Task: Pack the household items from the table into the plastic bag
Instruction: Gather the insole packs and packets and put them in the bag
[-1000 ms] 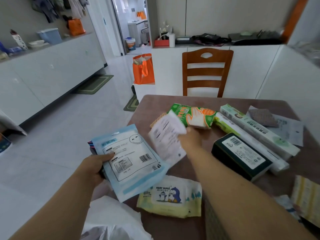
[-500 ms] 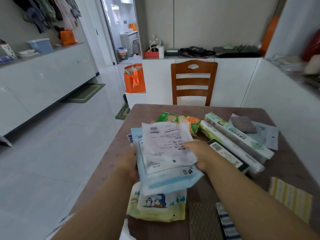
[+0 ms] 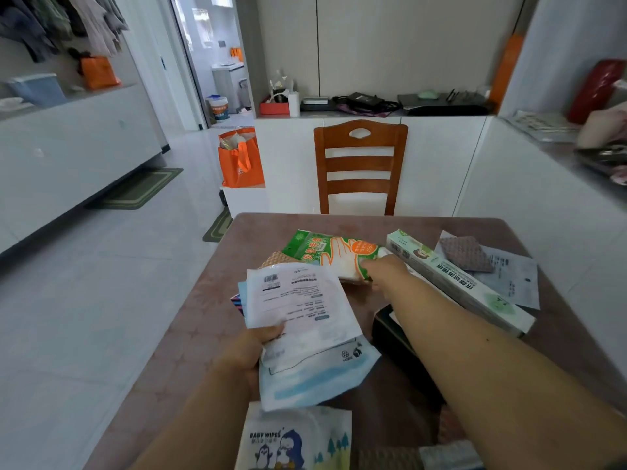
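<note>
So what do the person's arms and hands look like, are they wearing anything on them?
Nothing is worn that shows. Both forearms are bare all the way to the bottom edge of the picture, with no sleeves in sight. The left hand and right hand have no gloves, and no watch or bracelet shows on either wrist. Rings cannot be told.

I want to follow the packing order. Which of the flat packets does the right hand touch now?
The green and orange glove packet at the table's far side: the right hand rests on its near corner. The other packets sit stacked in the left hand.

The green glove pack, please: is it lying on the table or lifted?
Cannot tell: the right hand is at the glove pack, hiding its near edge.
</note>
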`<state>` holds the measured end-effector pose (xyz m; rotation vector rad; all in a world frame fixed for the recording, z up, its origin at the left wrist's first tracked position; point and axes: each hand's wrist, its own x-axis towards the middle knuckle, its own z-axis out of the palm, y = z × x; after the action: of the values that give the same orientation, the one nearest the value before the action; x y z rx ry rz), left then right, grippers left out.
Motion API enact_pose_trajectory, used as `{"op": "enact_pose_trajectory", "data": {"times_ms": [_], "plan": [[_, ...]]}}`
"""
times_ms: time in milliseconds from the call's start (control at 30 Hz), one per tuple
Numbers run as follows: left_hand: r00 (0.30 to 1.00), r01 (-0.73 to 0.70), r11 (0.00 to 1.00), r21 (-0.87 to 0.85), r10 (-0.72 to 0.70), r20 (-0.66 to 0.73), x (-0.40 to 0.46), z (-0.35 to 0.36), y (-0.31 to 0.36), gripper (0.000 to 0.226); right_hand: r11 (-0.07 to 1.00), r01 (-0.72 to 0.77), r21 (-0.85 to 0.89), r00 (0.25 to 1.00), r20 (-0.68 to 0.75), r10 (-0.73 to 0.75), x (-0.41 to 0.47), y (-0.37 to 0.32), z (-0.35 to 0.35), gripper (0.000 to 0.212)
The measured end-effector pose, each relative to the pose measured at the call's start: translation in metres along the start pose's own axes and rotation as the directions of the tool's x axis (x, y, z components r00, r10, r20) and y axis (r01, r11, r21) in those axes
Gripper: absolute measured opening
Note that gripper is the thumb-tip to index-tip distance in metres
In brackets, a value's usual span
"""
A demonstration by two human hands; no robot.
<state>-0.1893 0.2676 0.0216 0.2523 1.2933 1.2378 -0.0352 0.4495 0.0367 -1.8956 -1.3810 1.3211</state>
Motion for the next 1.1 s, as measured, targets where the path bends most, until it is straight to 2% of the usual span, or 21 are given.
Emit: {"op": "enact_pose_trajectory", "data": {"times_ms": [67, 100, 200, 267, 300, 367, 433, 500, 533, 567, 633, 733, 800, 900, 967, 1033, 1100], "plan": [[1.0, 0.005, 1.0, -0.004, -0.005, -0.007, 0.007, -0.002, -0.002, 0.012, 0.995, -0.033, -0.091, 0.999, -0.004, 0.033, 0.015, -0.005, 0.004, 0.04], [1.0, 0.006, 1.0, -0.005, -0.006, -0.012, 0.01, -0.003, -0.002, 0.013, 0.99, -0.025, -0.138, 0.998, 0.049, 0.032, 0.021, -0.006, 0.009, 0.041], [1.0, 0.005, 1.0, -0.024, -0.006, -0.009, 0.017, -0.008, -0.006, 0.012, 0.996, -0.016, -0.086, 0.991, 0.133, 0.027, 0.043, 0.0, 0.024, 0.043], [1.0, 0.004, 1.0, -0.024, -0.005, -0.018, 0.022, -0.013, -0.009, 0.013, 0.998, -0.042, -0.057, 0.996, 0.082, 0.047, 0.051, 0.006, 0.032, 0.043], [1.0, 0.009, 1.0, -0.026, -0.009, -0.021, 0.023, -0.015, -0.01, 0.012, 0.998, -0.046, -0.046, 0.999, 0.008, 0.047, 0.053, 0.006, 0.035, 0.039], [1.0, 0.016, 1.0, -0.024, -0.016, -0.01, 0.024, -0.019, -0.01, 0.014, 0.992, -0.011, 0.123, 0.998, -0.063, 0.019, 0.055, 0.004, 0.036, 0.031], [0.999, 0.04, 0.998, -0.041, -0.04, -0.005, 0.027, -0.023, -0.012, 0.024, 0.944, 0.107, 0.311, 0.991, -0.111, -0.076, 0.047, -0.005, 0.029, 0.017], [0.998, 0.068, 0.995, -0.076, -0.067, 0.014, 0.027, -0.025, -0.012, 0.031, 0.9, 0.362, 0.241, 0.925, -0.213, -0.315, 0.027, -0.017, 0.011, 0.007], [0.997, 0.077, 0.993, -0.087, -0.076, 0.016, 0.028, -0.026, -0.014, 0.032, 0.853, 0.503, 0.14, 0.855, -0.225, -0.467, 0.012, -0.022, 0.001, 0.008], [0.996, 0.086, 0.992, -0.091, -0.084, 0.029, 0.028, -0.027, -0.014, 0.035, 0.784, 0.619, 0.039, 0.777, -0.18, -0.604, -0.003, -0.022, -0.007, 0.009], [0.994, 0.101, 0.991, -0.091, -0.097, 0.048, 0.026, -0.027, -0.015, 0.04, 0.674, 0.733, -0.088, 0.68, 0.081, -0.729, -0.033, -0.012, -0.018, 0.007], [0.994, 0.106, 0.986, -0.129, -0.103, 0.03, 0.024, -0.027, -0.018, 0.045, 0.507, 0.818, -0.271, 0.568, 0.522, -0.636, -0.053, 0.031, -0.014, 0.016], [0.994, 0.109, 0.97, -0.217, -0.111, 0.004, 0.022, -0.026, -0.021, 0.05, 0.392, 0.861, -0.324, 0.5, 0.677, -0.54, -0.057, 0.055, -0.008, 0.023], [0.991, 0.133, 0.961, -0.241, -0.125, 0.047, 0.019, -0.021, -0.021, 0.065, 0.449, 0.842, -0.3, 0.505, 0.731, -0.459, -0.06, 0.067, -0.002, 0.021], [0.992, 0.116, 0.987, -0.112, -0.109, 0.061, 0.019, -0.013, -0.02, 0.046, 0.503, 0.822, -0.267, 0.502, 0.757, -0.418, -0.063, 0.066, 0.001, 0.024], [0.988, 0.15, 0.985, 0.08, -0.152, 0.018, 0.019, -0.006, -0.021, 0.022, 0.564, 0.799, -0.209, 0.474, 0.796, -0.376, -0.07, 0.065, 0.002, 0.035], [0.982, 0.19, 0.966, 0.176, -0.184, -0.048, 0.023, -0.008, -0.022, 0.014, 0.674, 0.729, -0.117, 0.48, 0.789, -0.383, -0.073, 0.065, 0.001, 0.038]]}}
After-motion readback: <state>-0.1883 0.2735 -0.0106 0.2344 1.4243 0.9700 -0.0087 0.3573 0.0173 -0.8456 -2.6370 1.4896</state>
